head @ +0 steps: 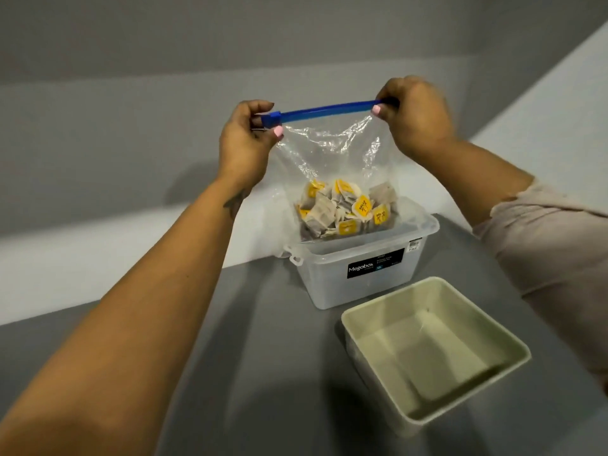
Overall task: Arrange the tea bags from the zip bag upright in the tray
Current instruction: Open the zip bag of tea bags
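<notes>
Tea bags (345, 209), paper with yellow tags: heaped loose in the bottom of a clear plastic zip bag (332, 153), hanging directly below the grip. Left hand (246, 143) pinches the blue slider (272, 119) at one end of the blue zip strip (325, 110); right hand (414, 113) pinches the opposite end. Strip runs level between both hands, apparently closed. Beneath the bag: translucent plastic storage box (358, 274). Nearer the person, right-hand side: pale green square tray (437, 353), holding no tea bags yet.
</notes>
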Available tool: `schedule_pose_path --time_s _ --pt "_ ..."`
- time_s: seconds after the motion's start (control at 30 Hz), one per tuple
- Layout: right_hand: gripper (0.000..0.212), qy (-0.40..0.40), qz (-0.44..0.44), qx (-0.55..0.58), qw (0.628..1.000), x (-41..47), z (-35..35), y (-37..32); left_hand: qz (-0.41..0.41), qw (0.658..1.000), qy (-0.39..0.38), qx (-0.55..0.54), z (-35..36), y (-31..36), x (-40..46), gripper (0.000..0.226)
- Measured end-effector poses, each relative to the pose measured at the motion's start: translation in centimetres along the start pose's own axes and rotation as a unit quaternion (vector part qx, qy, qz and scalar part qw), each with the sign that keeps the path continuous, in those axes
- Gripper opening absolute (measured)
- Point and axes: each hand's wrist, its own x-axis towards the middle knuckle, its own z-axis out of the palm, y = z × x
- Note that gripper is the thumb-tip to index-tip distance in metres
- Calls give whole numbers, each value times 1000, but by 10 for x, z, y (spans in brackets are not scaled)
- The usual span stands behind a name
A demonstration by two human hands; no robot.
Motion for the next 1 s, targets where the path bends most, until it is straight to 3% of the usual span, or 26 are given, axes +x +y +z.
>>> schedule_pose_path --time_s 0.2,0.47,0.83,1.0 --pt "21 -42 5 29 999 -35 2 -44 -20 999 4 -44 -53 -3 -32 28" --pt "18 -177 38 3 983 -104 22 -79 -118 992 -10 -30 -94 -49 -90 24" --pt "11 -366 31 -101 925 -181 68 -75 -262 963 -45 -45 -94 -137 -158 18" --pt "9 -368 13 -111 923 -178 80 -80 -285 956 -44 -45 -95 -154 -165 12"
